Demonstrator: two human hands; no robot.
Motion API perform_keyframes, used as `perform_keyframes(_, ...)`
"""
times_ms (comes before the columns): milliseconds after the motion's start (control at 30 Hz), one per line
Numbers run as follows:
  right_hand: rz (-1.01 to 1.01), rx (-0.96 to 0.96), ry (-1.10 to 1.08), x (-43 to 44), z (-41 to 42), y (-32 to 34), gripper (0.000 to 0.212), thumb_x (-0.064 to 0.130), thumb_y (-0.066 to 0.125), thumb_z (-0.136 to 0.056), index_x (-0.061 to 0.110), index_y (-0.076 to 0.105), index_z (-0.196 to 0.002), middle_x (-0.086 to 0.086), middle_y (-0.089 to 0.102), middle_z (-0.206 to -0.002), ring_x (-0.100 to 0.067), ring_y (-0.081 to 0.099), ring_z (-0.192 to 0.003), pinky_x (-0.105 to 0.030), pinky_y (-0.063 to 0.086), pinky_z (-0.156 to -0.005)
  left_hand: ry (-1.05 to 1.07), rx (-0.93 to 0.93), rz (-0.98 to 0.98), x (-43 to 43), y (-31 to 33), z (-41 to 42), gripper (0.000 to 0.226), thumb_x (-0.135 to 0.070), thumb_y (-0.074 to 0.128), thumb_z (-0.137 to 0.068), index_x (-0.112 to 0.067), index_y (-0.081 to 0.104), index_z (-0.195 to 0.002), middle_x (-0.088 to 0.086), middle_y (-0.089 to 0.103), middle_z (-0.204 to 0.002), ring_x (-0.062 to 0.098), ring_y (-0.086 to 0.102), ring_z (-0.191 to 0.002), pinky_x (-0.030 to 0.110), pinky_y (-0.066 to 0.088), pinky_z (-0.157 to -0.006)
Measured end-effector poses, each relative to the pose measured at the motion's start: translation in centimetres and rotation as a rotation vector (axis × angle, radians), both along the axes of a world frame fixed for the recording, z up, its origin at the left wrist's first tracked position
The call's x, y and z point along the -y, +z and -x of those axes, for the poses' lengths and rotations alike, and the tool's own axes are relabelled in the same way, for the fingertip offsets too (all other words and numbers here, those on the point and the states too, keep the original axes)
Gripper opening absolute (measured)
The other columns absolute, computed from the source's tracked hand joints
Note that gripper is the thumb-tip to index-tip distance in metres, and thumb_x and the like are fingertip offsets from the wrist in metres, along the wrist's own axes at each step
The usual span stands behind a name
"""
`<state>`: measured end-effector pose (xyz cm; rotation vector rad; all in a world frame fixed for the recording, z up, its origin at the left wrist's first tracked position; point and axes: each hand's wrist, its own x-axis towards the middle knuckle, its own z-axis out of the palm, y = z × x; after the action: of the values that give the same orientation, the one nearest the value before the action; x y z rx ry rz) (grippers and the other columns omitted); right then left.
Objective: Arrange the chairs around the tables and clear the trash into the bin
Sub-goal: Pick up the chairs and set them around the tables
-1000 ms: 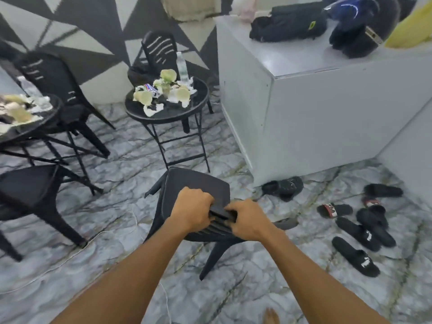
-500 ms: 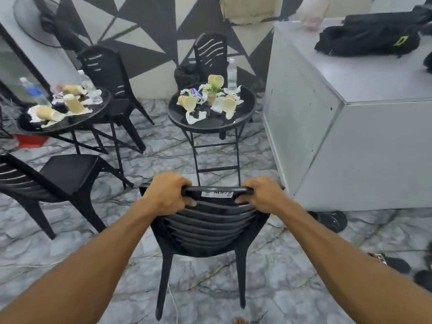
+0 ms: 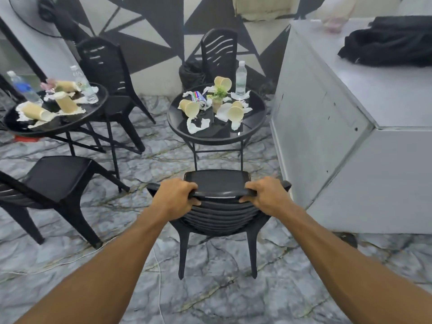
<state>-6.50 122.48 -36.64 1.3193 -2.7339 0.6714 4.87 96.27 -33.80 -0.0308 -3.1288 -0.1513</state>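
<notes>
A black plastic chair [image 3: 217, 213] stands upright in front of me, its seat facing a round black table [image 3: 217, 134]. My left hand [image 3: 174, 195] grips the left end of its top rail, and my right hand [image 3: 266, 195] grips the right end. The table carries tipped paper cups [image 3: 235, 113], crumpled napkins [image 3: 196, 125], a can [image 3: 198, 99], a small plant and a water bottle [image 3: 240, 78]. A second round table [image 3: 14, 123] at the left also holds cups, napkins and bottles. A black bin bag [image 3: 191, 74] sits behind the near table.
A black chair [image 3: 219, 52] stands behind the near table, another chair [image 3: 105, 66] behind the left table, and a third chair [image 3: 53, 178] at the left front. A large grey counter [image 3: 350, 136] with dark clothing blocks the right. A thin white cable [image 3: 159, 265] runs over the marble floor.
The chair went from lying tilted on the floor to upright on its legs, closer to the near table. My hands spread from the middle of the rail to its two ends.
</notes>
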Motion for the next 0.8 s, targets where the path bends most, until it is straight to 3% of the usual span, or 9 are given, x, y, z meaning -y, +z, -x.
perform_keyframes(100,0.03,-0.015,-0.003,-0.1,-0.8,-3.8,0.03,0.038,0.068,-0.081,0.016,0.056,-0.064,-0.001,0.058,-0.054,-0.022,0.057,-0.051,-0.026,0.036,-0.048,-0.002,0.034,-0.021,-0.5,-4.0,-0.4,0.023,-0.039,0.069,-0.089,-0.02,0.058,-0.082,-0.002,0.062,-0.072,0.024,0.061,-0.075,0.036,0.04,-0.062)
perform_keyframes(200,0.048,-0.076,0.072,2.4,-2.0,-5.6,0.031,0.039,0.052,-0.08,0.022,0.037,-0.06,0.002,0.051,-0.048,-0.02,0.049,-0.042,-0.022,0.025,-0.05,0.047,-0.085,-0.114,2.1,-7.6,-1.6,0.022,-0.031,0.081,-0.078,-0.016,0.064,-0.073,0.0,0.063,-0.063,0.028,0.061,-0.062,0.034,0.041,-0.055)
perform_keyframes(267,0.015,-0.106,0.067,3.7,-1.2,-5.6,0.037,0.042,0.061,-0.082,0.022,0.038,-0.061,0.002,0.051,-0.049,-0.02,0.048,-0.042,-0.023,0.027,-0.047,0.074,-0.115,-0.129,3.6,-8.2,-1.4,0.024,-0.028,0.082,-0.076,-0.016,0.063,-0.07,0.0,0.061,-0.059,0.028,0.059,-0.058,0.033,0.034,-0.053)
perform_keyframes(367,0.002,-0.102,0.03,3.0,0.6,-5.7,0.031,0.038,0.069,-0.079,0.015,0.055,-0.064,0.0,0.056,-0.051,-0.023,0.053,-0.045,-0.029,0.039,-0.042,-0.005,-0.172,-0.115,2.8,-8.2,-0.3,0.03,-0.028,0.085,-0.072,-0.017,0.057,-0.067,-0.002,0.056,-0.054,0.024,0.054,-0.051,0.032,0.031,-0.056)
perform_keyframes(533,0.03,-0.147,-0.066,4.1,0.2,-6.0,0.026,0.026,0.078,-0.07,0.016,0.056,-0.062,0.001,0.058,-0.052,-0.022,0.056,-0.046,-0.028,0.042,-0.042,-0.144,-0.227,-0.062,5.0,-8.2,1.2,0.051,-0.027,0.091,-0.065,-0.021,0.041,-0.065,-0.004,0.05,-0.051,0.022,0.048,-0.046,0.03,0.027,-0.054)
perform_keyframes(667,0.007,-0.175,-0.11,4.4,-1.7,-6.6,0.02,0.015,0.073,-0.057,0.016,0.054,-0.058,0.002,0.055,-0.049,-0.021,0.053,-0.043,-0.024,0.038,-0.04,-0.074,-0.309,-0.092,4.2,-9.9,-0.6,0.035,-0.019,0.088,-0.067,-0.017,0.053,-0.069,-0.005,0.05,-0.057,0.022,0.048,-0.054,0.031,0.017,-0.063)
perform_keyframes(800,0.037,-0.135,-0.115,5.0,-0.4,-6.5,0.022,0.023,0.075,-0.068,0.017,0.055,-0.059,0.003,0.056,-0.05,-0.019,0.055,-0.046,-0.023,0.036,-0.044,-0.046,-0.361,-0.078,5.1,-10.5,0.7,0.035,-0.028,0.088,-0.068,-0.019,0.055,-0.073,-0.007,0.054,-0.061,0.02,0.052,-0.058,0.031,0.019,-0.064)
